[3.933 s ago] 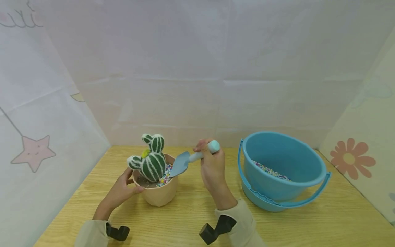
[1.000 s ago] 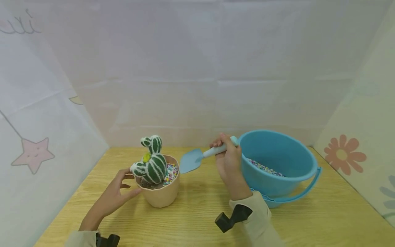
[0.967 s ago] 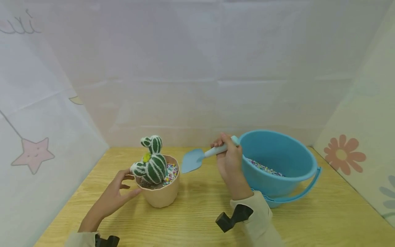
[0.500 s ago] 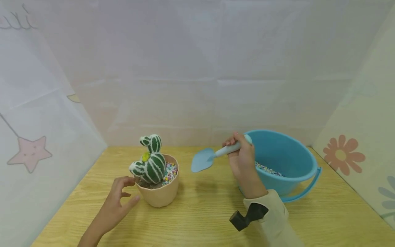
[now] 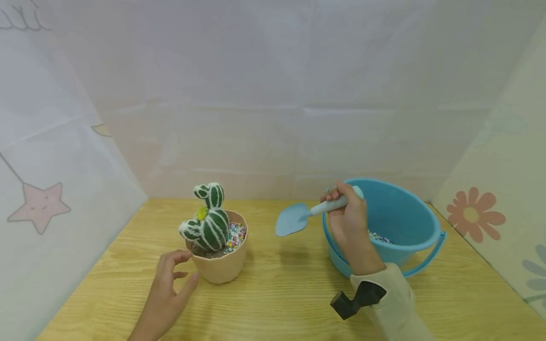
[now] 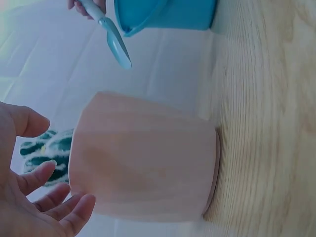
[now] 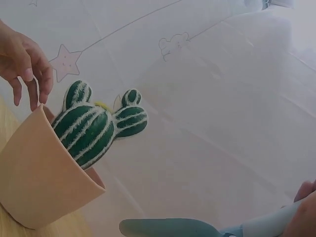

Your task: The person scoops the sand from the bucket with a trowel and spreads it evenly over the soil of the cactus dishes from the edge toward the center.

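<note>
We see the pale-blue plastic trowel with a spade-shaped blade point(image 5: 292, 219) raised over the yellowish wooden bench point(image 5: 273, 303), between the peach faceted flowerpot point(image 5: 222, 267) and the round blue plastic bucket point(image 5: 401, 215). The right hand point(image 5: 350, 218) has its fingers curled round the trowel's handle. The left hand point(image 5: 168, 289) holds nothing; its fingers are loosely bent and parted beside the pot's rim, and we cannot tell whether a fingertip touches it.

We judge the trowel light, stiff and hardly fragile. Its smooth handle might turn in a loose grip, so we would hold it around the thick middle. The pot looks rigid, its filling probably adding weight; we would steady it by rim and wall, sparing the green-and-white fuzzy cactus point(image 5: 213, 229), which seems soft.

The trowel's long axis slants: the blade tip points left towards the pot and slightly downward, while the butt rises rightward, in front of the bucket.
</note>
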`<state>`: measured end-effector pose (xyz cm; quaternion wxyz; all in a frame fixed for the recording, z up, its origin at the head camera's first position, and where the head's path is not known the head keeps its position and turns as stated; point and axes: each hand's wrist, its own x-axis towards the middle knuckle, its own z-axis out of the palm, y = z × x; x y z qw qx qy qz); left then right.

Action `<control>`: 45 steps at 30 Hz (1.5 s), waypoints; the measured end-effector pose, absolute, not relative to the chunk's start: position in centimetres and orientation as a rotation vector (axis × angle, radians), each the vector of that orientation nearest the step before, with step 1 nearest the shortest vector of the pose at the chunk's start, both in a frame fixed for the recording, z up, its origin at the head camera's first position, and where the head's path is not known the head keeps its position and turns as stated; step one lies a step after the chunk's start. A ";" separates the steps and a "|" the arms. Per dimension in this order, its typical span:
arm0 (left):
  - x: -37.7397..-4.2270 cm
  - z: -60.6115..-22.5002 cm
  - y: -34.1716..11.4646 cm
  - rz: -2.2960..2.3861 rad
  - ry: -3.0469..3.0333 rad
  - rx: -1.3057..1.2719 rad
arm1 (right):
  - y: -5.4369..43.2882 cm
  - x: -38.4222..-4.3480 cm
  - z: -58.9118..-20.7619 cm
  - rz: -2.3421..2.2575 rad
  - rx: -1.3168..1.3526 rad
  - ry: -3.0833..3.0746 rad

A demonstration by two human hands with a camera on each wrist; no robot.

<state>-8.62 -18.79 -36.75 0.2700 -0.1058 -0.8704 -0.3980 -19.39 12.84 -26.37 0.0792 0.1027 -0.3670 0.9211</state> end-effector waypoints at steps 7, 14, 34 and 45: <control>-8.2 -36.4 -17.7 -1.090 -2.351 -0.289 | 13.8 -19.1 -26.1 2.739 0.343 -1.143; -7.9 -35.5 -16.2 -1.250 -2.436 -0.257 | 14.7 -19.2 -25.9 2.735 0.371 -1.152; -10.4 -32.6 -10.1 -1.292 -2.459 -0.487 | 18.6 -19.0 -24.9 2.915 0.360 -0.944; -13.5 -31.3 -7.5 -1.303 -2.434 -0.636 | 22.3 -19.4 -23.9 3.030 0.589 -0.624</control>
